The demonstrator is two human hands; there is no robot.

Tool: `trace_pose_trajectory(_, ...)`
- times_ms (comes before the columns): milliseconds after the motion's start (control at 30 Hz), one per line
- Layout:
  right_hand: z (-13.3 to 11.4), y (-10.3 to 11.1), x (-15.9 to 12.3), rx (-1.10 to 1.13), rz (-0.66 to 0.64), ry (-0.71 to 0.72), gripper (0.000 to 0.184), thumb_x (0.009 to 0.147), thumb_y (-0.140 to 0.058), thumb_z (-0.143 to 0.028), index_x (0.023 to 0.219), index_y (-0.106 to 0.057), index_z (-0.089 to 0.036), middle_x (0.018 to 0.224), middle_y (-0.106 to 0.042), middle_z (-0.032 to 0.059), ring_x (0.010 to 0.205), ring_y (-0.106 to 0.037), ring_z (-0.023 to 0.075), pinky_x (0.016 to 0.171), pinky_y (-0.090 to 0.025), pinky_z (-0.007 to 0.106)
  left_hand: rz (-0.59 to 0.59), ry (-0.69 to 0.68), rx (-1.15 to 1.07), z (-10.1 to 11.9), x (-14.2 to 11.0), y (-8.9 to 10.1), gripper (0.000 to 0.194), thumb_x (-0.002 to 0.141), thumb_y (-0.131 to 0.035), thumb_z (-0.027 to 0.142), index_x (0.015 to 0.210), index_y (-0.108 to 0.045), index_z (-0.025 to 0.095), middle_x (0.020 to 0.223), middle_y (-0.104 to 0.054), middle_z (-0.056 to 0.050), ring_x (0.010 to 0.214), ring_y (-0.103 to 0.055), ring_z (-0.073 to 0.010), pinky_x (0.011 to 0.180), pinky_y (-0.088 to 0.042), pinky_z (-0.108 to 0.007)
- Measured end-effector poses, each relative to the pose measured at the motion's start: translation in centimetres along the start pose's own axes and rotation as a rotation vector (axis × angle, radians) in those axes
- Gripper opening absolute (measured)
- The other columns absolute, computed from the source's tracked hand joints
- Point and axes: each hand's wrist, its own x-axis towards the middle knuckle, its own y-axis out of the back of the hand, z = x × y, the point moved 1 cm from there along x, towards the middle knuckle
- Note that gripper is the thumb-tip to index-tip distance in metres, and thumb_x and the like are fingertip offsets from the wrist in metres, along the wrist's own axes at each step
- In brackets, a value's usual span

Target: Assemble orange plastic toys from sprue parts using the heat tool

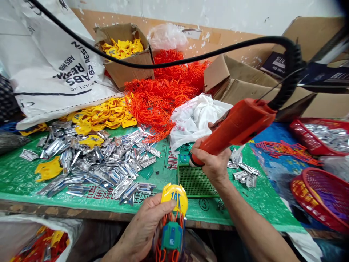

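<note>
My left hand (pixel 143 225) is closed around a small assembly at the table's front edge. Its thumb presses on a rounded yellow plastic piece (pixel 182 199) with a blue mark. Below that piece hang thin orange plastic strands and a green plastic block (pixel 172 235). Raised over the table, my right hand (pixel 214 165) grips a corded orange-red electric screwdriver (pixel 234 125), its tip end pointing down and left. Under that hand sits a green perforated tray (pixel 195 182); what the screwdriver's tip meets, if anything, is hidden.
Bent metal plates (pixel 106 163) and yellow pieces (pixel 109 112) are heaped at left. Orange plastic frames (pixel 160 98) pile up behind, near a white plastic bag (pixel 200 112). Red baskets (pixel 321 207) stand at right. A black cable (pixel 174 64) arcs across the view.
</note>
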Motion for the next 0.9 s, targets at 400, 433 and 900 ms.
trace_pose_trajectory(400, -7.4, -0.2, -3.7, 0.391, -0.215, -0.065, 0.053, 0.070, -0.075, -0.008, 0.113, -0.060, -0.036, 0.072, -0.063, -0.0071, 0.064, -0.059, 0.0120, 0.071, -0.054, 0.032, 0.091, -0.032, -0.038, -0.8, 0.4, -0.4, 0.027, 0.063, -0.085, 0.034, 0.072, -0.071, 0.012, 0.052, -0.061, 0.001, 0.044, -0.054, -0.0086, 0.043, -0.045, -0.017)
trace_pose_trajectory(433, -7.4, -0.4, -4.1, 0.405, -0.235, -0.069, 0.057, 0.071, -0.076, -0.009, 0.117, -0.058, -0.038, 0.073, -0.063, -0.0070, 0.065, -0.060, 0.0122, 0.070, -0.054, 0.032, 0.094, -0.038, -0.052, -0.8, 0.4, -0.4, 0.028, 0.062, -0.085, 0.033, 0.074, -0.072, 0.011, 0.052, -0.060, 0.002, 0.045, -0.053, -0.0081, 0.044, -0.045, -0.017)
trace_pose_trajectory(900, -6.2, -1.6, -5.9, 0.377, -0.324, -0.061, 0.044, 0.073, -0.073, -0.006, 0.104, -0.059, -0.034, 0.078, -0.062, -0.0066, 0.067, -0.060, 0.0110, 0.069, -0.053, 0.030, 0.064, -0.049, -0.122, -0.9, 0.3, -0.1, 0.033, 0.058, -0.089, 0.033, 0.075, -0.073, 0.010, 0.055, -0.064, 0.000, 0.046, -0.053, -0.0068, 0.045, -0.043, -0.016)
